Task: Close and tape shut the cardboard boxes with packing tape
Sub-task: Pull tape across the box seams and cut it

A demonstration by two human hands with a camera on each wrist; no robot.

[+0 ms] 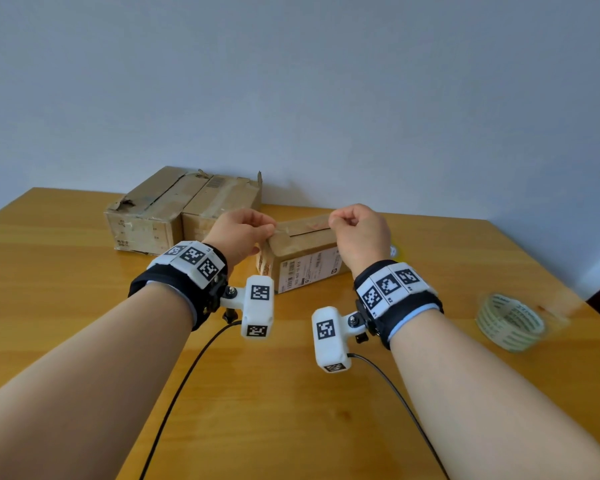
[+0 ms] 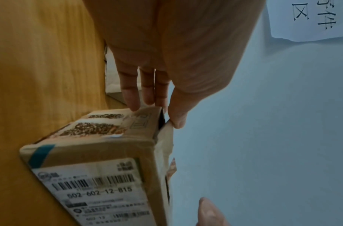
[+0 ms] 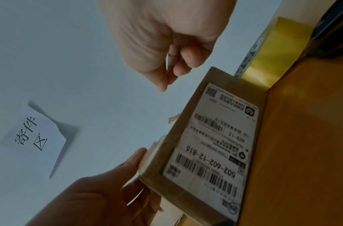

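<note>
Small box point(image 1: 305, 258) mid-frame on bench point(image 1: 84, 306), long axis left-right. Left hand point(image 1: 238, 233) fingers pinching left flap end; right hand point(image 1: 359, 233) curled, pinching, nothing visible held, above right end. Tape roll point(image 1: 510, 322) lower right, nearer right hand.

I note a small cardboard box point(image 1: 305, 258) lying flat on the table's middle, a white shipping label point(image 2: 101, 191) with barcodes and the number 502-602-12-815 on its near side. Its top flaps are folded down but a dark gap shows along the seam; old brownish tape remnants cling to the top and left end. Behind it to the left, against the wall, I see two larger cardboard boxes point(image 1: 184, 209) side by side and touching, both worn, with torn corners and flaps lying down. A roll of clear packing tape point(image 1: 510, 322) with printed lettering lies on its side near the table's right edge, well apart from the boxes. A second, yellowish tape roll point(image 3: 263, 52) sits just behind the small box.
</note>
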